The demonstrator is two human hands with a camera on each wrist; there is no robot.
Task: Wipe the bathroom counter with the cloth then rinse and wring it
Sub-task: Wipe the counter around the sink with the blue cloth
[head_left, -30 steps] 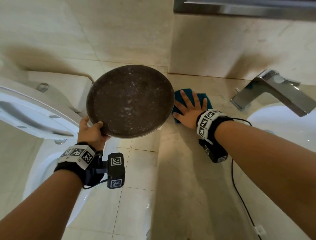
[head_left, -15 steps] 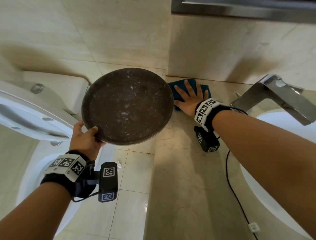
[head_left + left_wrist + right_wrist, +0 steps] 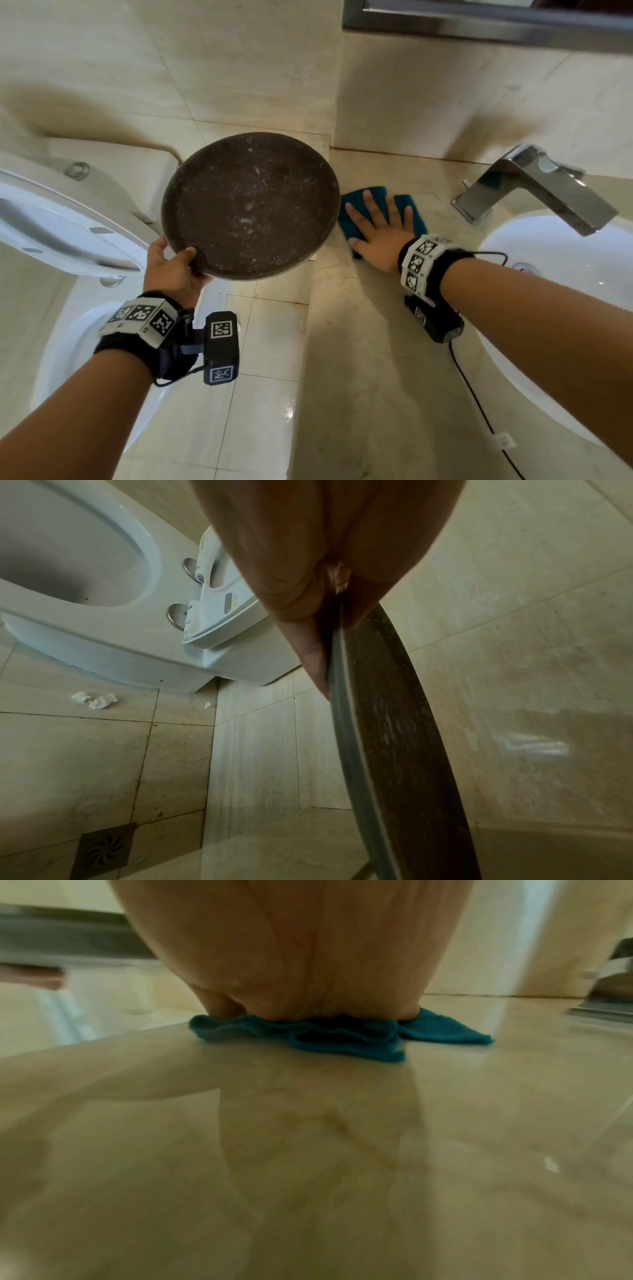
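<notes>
Head camera looks steeply down — wrist cameras sit close (right's skimming the counter (image 3: 342, 1150)).

Right hand (image 3: 380, 236) flat on cloth (image 3: 349, 219); left hand (image 3: 174, 270) holds tray (image 3: 250, 205).

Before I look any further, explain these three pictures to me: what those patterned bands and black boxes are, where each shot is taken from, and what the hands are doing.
No machine here: a person wears a camera on the head and one on each wrist. The black boxes are probably the wrist cameras; the patterned bands look like tracking markers.

The wide picture looks down from the head. The left hand grips a round dark tray by its rim, held up off the counter. The right hand presses flat, fingers spread, on a teal cloth lying on the counter, beside the metal tap and white sink.

The left wrist picture looks along the hand: the tray edge-on, a toilet behind it. The right wrist picture shows the palm on the rumpled cloth.
</notes>
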